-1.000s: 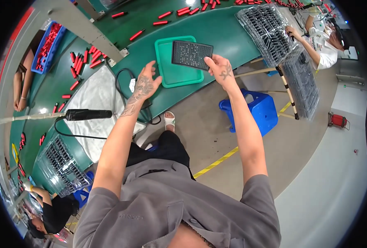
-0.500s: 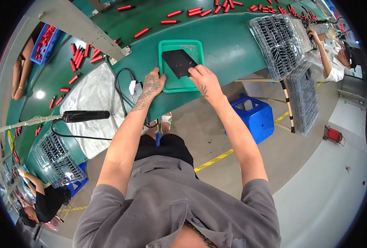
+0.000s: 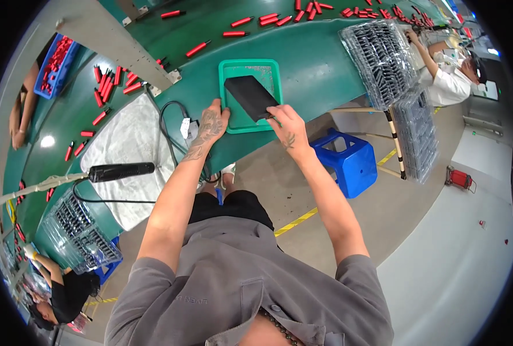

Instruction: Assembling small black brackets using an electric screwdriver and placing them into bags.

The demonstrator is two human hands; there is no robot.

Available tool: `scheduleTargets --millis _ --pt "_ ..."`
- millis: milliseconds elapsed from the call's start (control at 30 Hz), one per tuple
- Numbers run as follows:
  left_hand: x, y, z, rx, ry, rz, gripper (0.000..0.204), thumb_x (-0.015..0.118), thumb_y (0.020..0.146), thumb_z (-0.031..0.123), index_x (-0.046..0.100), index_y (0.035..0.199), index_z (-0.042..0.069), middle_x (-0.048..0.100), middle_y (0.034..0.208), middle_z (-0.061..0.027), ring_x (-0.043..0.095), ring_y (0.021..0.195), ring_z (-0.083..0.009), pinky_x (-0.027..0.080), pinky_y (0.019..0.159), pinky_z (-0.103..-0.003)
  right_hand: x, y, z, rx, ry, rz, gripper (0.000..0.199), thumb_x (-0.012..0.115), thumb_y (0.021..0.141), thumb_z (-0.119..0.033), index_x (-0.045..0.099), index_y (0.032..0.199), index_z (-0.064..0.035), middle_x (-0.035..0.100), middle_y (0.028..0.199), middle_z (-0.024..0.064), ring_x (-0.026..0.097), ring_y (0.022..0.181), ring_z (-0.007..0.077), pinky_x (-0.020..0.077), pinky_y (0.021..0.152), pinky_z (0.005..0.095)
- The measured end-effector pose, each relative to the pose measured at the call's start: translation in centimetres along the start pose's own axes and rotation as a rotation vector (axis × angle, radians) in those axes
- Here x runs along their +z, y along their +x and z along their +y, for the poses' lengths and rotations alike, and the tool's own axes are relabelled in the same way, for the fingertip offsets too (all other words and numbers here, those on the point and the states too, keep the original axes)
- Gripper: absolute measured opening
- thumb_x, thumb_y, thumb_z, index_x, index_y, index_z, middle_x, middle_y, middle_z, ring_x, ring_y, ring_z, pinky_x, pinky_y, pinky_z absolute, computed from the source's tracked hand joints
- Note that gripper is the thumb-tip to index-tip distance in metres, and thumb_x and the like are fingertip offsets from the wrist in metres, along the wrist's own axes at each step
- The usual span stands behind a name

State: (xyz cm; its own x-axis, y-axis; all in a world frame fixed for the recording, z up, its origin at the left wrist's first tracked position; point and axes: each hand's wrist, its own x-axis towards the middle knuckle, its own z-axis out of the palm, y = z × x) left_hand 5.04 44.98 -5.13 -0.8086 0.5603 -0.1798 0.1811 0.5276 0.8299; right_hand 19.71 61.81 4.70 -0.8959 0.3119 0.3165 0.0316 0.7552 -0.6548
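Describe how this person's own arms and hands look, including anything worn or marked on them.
Both forearms are bare, with short grey shirt sleeves ending above the elbows. The left hand carries dark tattoo work across its back and up the wrist. The right hand has a smaller dark tattoo near the wrist. No gloves or watch show.

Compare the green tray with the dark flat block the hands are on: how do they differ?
The green tray is bright teal with a raised rim; the dark block is near-black and rimless. The tray lies flat and square to the belt; the block sits skewed across it, and is smaller. The left hand touches the tray, the right hand the block. Both are rectangular.
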Motion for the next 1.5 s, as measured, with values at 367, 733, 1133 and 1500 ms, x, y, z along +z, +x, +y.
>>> scheduleTargets --millis 367,733,1133,1500 --pt "2.0 0.4 6.6 0.112 -0.018 -0.090 0.023 0.057 0.090 0.017 0.060 0.104 0.000 0.065 0.079 -0.0117 0.060 0.067 -0.0247 0.048 0.064 -0.037 -9.7 -5.9 -0.9 0.758 1.161 0.682 0.015 0.068 0.094 -0.009 0.058 0.103 -0.0026 0.060 0.094 0.0037 0.056 0.071 0.0093 0.0470 0.065 0.0231" --pt "17.5 7.7 29.8 0.162 -0.224 -0.272 0.018 0.057 0.084 0.014 0.060 0.093 -0.002 0.064 0.074 -0.0121 0.059 0.056 -0.0229 0.051 0.052 -0.035 -23.0 -21.8 1.7 0.894 1.177 1.048 0.014 0.065 0.095 -0.010 0.057 0.105 -0.0050 0.057 0.089 0.0018 0.053 0.063 0.0073 0.0457 0.058 0.0207" --pt "41.3 17.2 51.4 0.291 -0.115 -0.338 0.027 0.056 0.079 0.018 0.066 0.089 -0.006 0.067 0.075 -0.0170 0.064 0.056 -0.0263 0.053 0.050 -0.036 -30.7 -31.4 5.5 0.973 1.090 1.380 0.013 0.067 0.093 -0.011 0.061 0.103 -0.0036 0.059 0.078 0.0010 0.050 0.058 0.0066 0.0428 0.055 0.0195" --pt "55.0 23.0 56.2 0.454 0.004 -0.405 0.033 0.055 0.075 0.022 0.071 0.084 -0.006 0.070 0.075 -0.0195 0.069 0.059 -0.0311 0.056 0.053 -0.041 -32.4 -30.5 9.1 1.055 0.937 1.598 0.010 0.066 0.094 -0.011 0.060 0.100 -0.0061 0.059 0.079 0.0002 0.049 0.058 0.0059 0.0419 0.054 0.0197"
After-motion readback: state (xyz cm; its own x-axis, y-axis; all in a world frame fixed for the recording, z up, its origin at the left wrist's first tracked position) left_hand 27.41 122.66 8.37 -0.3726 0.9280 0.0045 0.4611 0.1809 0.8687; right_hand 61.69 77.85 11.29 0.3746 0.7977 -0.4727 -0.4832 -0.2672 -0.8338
